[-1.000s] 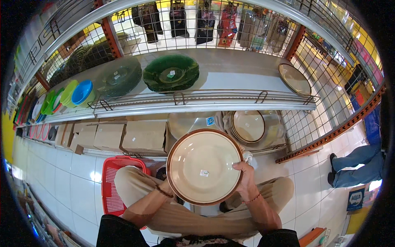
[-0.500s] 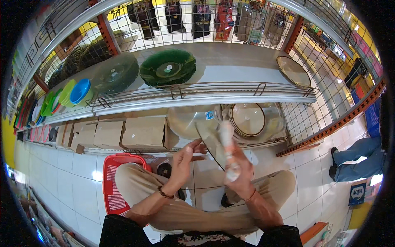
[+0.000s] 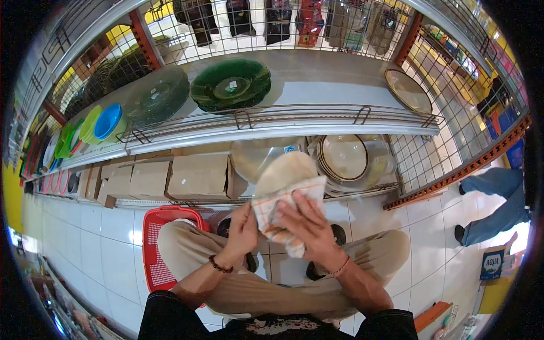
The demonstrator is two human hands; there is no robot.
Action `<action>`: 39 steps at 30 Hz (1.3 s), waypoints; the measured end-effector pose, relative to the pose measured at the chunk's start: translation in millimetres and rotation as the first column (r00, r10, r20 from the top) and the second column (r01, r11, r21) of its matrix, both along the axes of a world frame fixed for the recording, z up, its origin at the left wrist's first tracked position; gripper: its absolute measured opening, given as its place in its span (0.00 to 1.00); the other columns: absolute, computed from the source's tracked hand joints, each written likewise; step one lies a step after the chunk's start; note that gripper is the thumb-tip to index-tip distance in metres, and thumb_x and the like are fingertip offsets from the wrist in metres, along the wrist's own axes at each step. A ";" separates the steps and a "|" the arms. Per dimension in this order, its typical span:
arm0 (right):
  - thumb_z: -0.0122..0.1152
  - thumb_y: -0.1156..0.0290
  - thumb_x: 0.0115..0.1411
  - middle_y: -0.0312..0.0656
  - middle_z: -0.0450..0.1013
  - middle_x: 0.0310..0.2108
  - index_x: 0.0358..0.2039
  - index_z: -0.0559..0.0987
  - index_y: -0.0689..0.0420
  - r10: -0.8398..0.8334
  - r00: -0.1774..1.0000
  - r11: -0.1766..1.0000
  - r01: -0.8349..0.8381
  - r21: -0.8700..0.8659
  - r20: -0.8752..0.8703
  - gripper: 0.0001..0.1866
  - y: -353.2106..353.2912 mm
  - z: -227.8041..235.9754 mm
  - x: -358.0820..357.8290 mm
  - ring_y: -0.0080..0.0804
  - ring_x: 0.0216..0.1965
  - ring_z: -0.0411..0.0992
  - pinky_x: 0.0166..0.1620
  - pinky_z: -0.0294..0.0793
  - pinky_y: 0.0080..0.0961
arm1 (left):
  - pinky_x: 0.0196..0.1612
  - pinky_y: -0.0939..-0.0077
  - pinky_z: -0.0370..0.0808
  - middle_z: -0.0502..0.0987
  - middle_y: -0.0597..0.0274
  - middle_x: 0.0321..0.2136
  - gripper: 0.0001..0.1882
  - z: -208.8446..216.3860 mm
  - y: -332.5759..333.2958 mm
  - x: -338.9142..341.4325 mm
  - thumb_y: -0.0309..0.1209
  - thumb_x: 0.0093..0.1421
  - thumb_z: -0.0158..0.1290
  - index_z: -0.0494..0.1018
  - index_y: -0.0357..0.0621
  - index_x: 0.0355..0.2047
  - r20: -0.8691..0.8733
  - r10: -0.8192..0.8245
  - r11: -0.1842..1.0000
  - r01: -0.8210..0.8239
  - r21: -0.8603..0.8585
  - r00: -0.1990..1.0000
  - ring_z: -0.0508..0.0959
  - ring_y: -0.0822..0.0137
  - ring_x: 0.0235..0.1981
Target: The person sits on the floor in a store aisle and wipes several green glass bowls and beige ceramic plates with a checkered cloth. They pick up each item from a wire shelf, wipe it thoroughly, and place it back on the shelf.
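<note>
Over my lap, in front of the lower shelf, I hold a cream plate (image 3: 286,170) tilted up. My left hand (image 3: 242,229) is closed at its left edge, with the thumb on top. Across the near part of the plate lies a white cloth with orange stripes (image 3: 262,211). My right hand (image 3: 309,229) presses this cloth against the plate, fingers stretched over it. Behind the plate, on the lower shelf, sits a stack of cream plates with brown rims (image 3: 343,158). A large pale round dish (image 3: 246,158) stands beside that stack, partly hidden.
Cardboard boxes (image 3: 198,177) line the lower shelf. Green glass dishes (image 3: 232,85), coloured bowls (image 3: 109,120) and a brown-rimmed plate (image 3: 409,90) are on the upper shelf, behind a wire rail (image 3: 306,110). A red basket (image 3: 150,243) stands by my left knee. Another person's legs (image 3: 493,198) are at right.
The plate has turned from nearly edge-on to showing its pale face. My right hand has swung the cloth left and down onto it. My left hand has closed at the plate's edge.
</note>
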State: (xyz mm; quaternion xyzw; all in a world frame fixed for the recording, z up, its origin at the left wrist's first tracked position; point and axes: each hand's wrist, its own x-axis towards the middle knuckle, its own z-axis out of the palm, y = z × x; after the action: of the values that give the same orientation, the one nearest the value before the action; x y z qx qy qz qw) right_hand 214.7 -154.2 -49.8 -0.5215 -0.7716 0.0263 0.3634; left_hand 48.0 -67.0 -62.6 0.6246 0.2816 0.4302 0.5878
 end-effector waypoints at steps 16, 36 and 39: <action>0.62 0.77 0.48 0.53 0.62 0.58 0.45 0.73 0.59 -0.170 0.968 0.982 0.182 0.051 -0.184 0.21 2.0 16.4 -12.7 0.53 0.62 0.55 0.59 0.59 0.41 | 0.21 0.70 0.64 0.65 0.54 0.14 0.12 3.9 -3.9 1.6 0.30 0.64 0.40 0.70 0.34 0.31 -0.310 -0.072 0.950 0.159 0.267 0.948 0.66 0.58 0.15; 0.59 0.81 0.44 0.47 0.69 0.51 0.46 0.73 0.60 -0.235 0.858 0.968 0.248 -0.034 -0.456 0.24 5.7 13.8 5.3 0.44 0.57 0.64 0.58 0.61 0.41 | 0.19 0.81 0.59 0.65 0.74 0.13 0.16 2.3 -5.7 -8.6 0.33 0.66 0.38 0.71 0.36 0.29 -0.125 -0.132 0.986 0.117 -0.116 0.983 0.62 0.80 0.15; 0.57 0.82 0.46 0.47 0.70 0.51 0.44 0.73 0.59 -0.655 0.264 0.753 0.157 -0.639 -0.708 0.21 4.5 29.1 20.4 0.44 0.57 0.64 0.57 0.62 0.39 | 0.28 0.84 0.65 0.71 0.72 0.22 0.18 -11.4 -2.8 -9.4 0.38 0.67 0.39 0.73 0.37 0.32 0.125 0.053 0.952 -0.012 -0.307 0.991 0.68 0.80 0.24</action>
State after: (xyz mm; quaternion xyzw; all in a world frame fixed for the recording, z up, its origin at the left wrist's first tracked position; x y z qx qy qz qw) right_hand 235.0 -149.7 -20.7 -0.6716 -0.2443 0.3839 0.5847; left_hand 38.6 -69.8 -73.9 0.4917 0.3156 0.4315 0.6874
